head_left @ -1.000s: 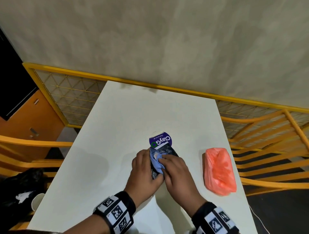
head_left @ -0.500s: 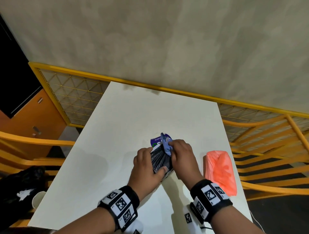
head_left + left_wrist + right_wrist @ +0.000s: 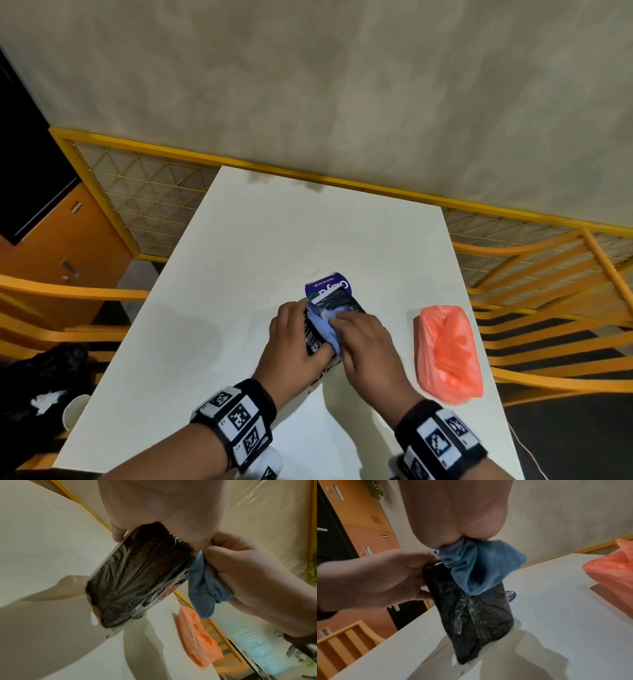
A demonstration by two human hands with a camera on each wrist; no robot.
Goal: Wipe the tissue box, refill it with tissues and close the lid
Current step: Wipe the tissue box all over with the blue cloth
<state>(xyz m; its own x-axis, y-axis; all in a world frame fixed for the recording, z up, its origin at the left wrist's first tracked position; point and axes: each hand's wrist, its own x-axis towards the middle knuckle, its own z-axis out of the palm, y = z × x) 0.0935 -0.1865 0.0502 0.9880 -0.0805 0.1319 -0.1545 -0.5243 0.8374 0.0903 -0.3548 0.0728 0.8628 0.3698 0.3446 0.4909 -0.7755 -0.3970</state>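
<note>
Right hand (image 3: 368, 337) slid nearer, blue cloth (image 3: 322, 327) on crinkled black tissue box (image 3: 342, 303)

We see a white counter (image 3: 260, 260) set against a mottled beige wall (image 3: 342, 85). A yellow railing (image 3: 144, 154) with wire mesh runs along the counter's far edge. Orange slatted chairs (image 3: 548, 274) stand on both sides. To the left we make out an orange cabinet (image 3: 58, 240) beside a dark panel (image 3: 24, 171). Low on the left lies a black bag (image 3: 37, 377), with a white cup (image 3: 73, 409) just beside it.
</note>
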